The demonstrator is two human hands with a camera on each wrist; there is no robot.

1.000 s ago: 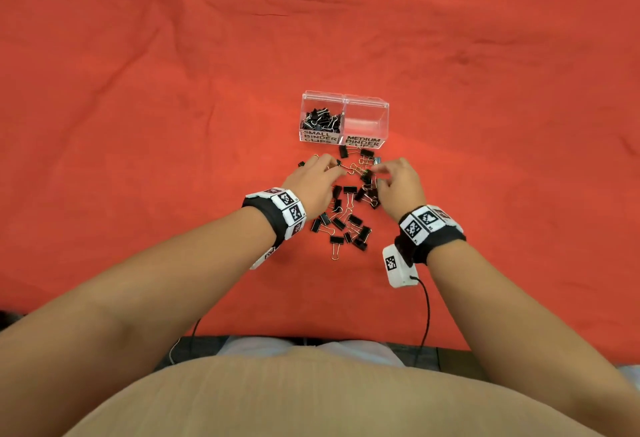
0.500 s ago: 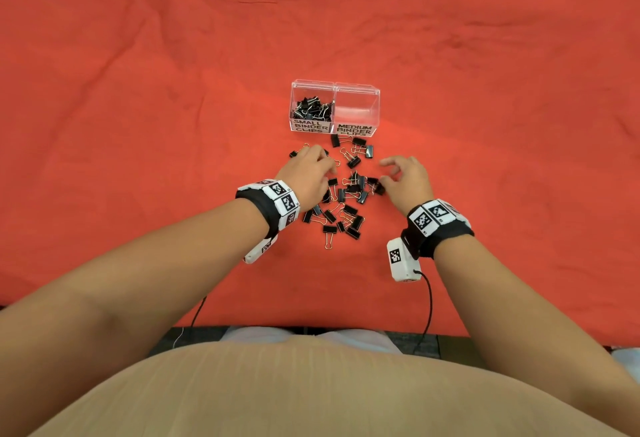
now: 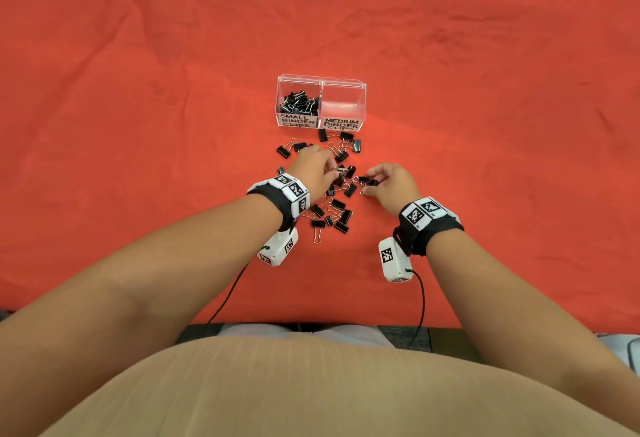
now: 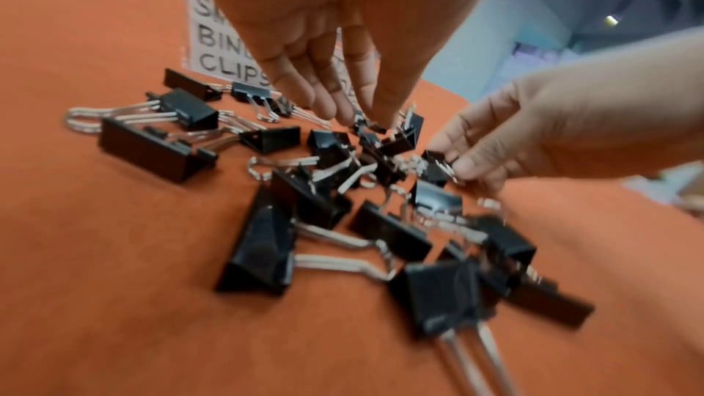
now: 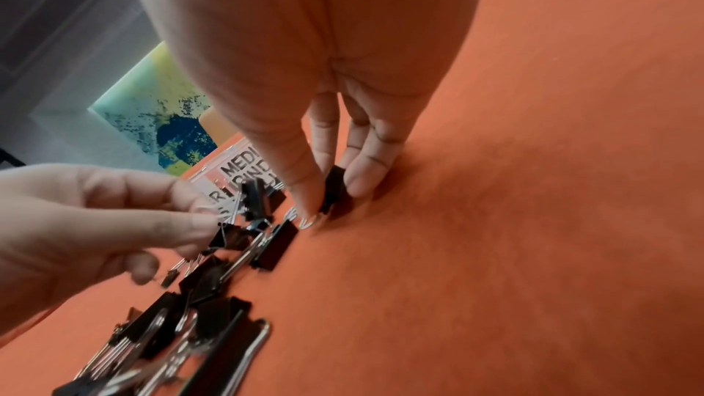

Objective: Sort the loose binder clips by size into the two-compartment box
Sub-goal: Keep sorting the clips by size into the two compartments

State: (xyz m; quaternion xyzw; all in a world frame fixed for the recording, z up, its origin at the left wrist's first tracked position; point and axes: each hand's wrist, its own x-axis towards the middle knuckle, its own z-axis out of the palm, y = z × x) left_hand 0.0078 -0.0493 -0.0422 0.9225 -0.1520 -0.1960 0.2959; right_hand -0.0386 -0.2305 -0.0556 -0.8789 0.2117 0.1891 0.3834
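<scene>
both hands are down in the pile of loose binder clips (image 3: 332, 194) that lies on the orange cloth (image 3: 138, 124) just in front of the two-compartment box (image 3: 320, 102), which sits near the middle of the cloth; the left hand (image 3: 313, 173) has its thumb and fingertips pinched together on a small clip (image 5: 225, 237) near the centre of the pile, and the right hand (image 3: 393, 183) has thumb and forefinger clamped on a black clip (image 5: 335, 188) at the pile's right edge, the clip standing on edge against the cloth; the compartment labelled small (image 3: 298, 104) already holds a heap of clips, the one labelled medium (image 3: 344, 104) looks empty, so most of what is left on the cloth is probably medium; to do this pick well, it seems wise to grip each clip by its black body rather than by the wire handles, since the handles of neighbours are interlaced and a lift by the wire could drag others along; lift straight up and give a slight shake to free any tangle, compare the body width against a neighbour before choosing a side, and release low over the right compartment so nothing bounces across the divider or off onto the cloth
</scene>
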